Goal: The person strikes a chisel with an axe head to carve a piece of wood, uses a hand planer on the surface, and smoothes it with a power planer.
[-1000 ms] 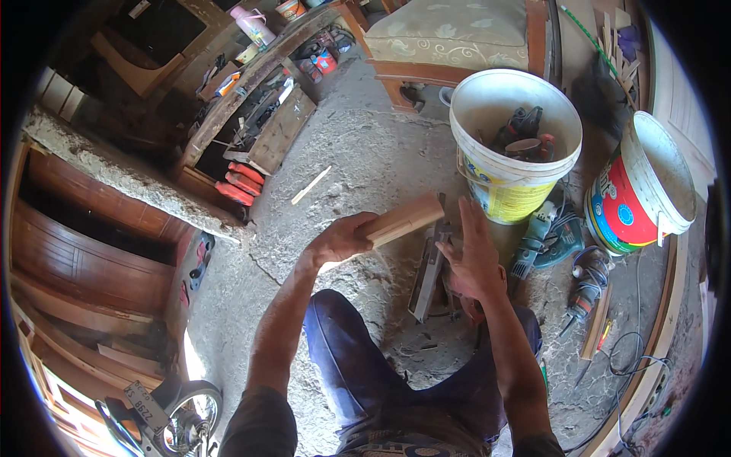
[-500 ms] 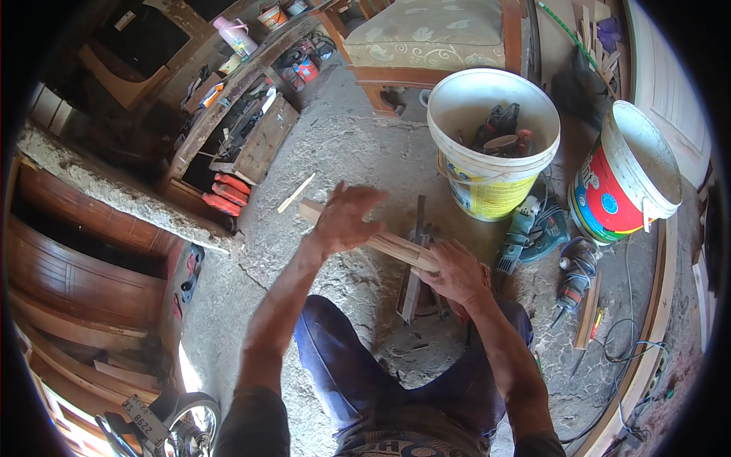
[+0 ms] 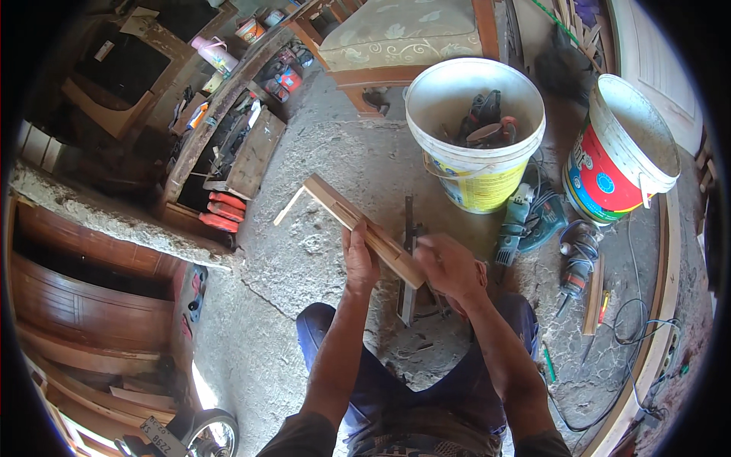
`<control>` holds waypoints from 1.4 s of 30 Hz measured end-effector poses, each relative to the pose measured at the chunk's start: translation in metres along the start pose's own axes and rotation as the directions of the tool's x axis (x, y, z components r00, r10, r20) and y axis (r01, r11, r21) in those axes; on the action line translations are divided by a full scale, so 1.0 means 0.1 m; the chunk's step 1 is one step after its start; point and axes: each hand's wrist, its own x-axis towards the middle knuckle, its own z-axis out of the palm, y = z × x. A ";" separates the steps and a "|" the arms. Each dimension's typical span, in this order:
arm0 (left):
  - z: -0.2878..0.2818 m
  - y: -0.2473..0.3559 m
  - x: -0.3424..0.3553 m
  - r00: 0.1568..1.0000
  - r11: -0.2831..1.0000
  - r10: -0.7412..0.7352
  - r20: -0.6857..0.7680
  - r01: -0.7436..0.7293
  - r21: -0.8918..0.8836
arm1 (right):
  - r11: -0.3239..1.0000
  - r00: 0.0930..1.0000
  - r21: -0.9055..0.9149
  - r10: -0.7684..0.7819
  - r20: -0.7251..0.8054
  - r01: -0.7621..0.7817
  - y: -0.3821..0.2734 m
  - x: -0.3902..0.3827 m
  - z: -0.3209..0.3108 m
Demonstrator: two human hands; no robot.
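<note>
My left hand (image 3: 362, 259) is closed round a short squared length of wood (image 3: 324, 194), gripping it from its left side near the middle. The wood slants from upper left to lower right above the floor and shows a narrow slot along its upper face. Close beside its lower right end, my right hand (image 3: 451, 265) is curled; what its fingers hold, if anything, is hidden. Beneath the wood, between my knees, stands a narrow metal-edged tool (image 3: 408, 301), partly covered by the wood and my right hand. A thin wood strip (image 3: 288, 207) lies on the floor past the wood's far end.
A white-and-yellow bucket (image 3: 480, 179) holding tools stands ahead, with a red-and-blue bucket (image 3: 601, 179) to its right. Power tools (image 3: 514, 225) and a corded grinder (image 3: 579, 266) lie near them. A cushioned chair (image 3: 403, 42) is behind. At left are red-handled tools (image 3: 222, 212) and a wooden box (image 3: 255, 156).
My left hand has come down from open above the wood to a grip round it. The wood has tilted more steeply. My right hand has left its grip on the wood's near end.
</note>
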 end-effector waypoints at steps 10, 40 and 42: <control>-0.39 -0.27 0.04 0.934 0.921 -0.356 -0.036 0.357 0.154 | 0.954 0.954 0.012 0.298 0.044 -0.299 -0.05 0.08 0.02; 0.08 -0.66 0.37 0.874 0.866 -0.472 0.115 0.435 0.247 | 0.944 0.943 0.018 0.329 0.056 -0.331 0.09 0.20 0.06; 0.12 -0.65 0.44 0.880 0.879 -0.451 0.146 0.411 0.241 | 0.943 0.943 0.031 0.328 0.057 -0.330 0.07 0.21 0.07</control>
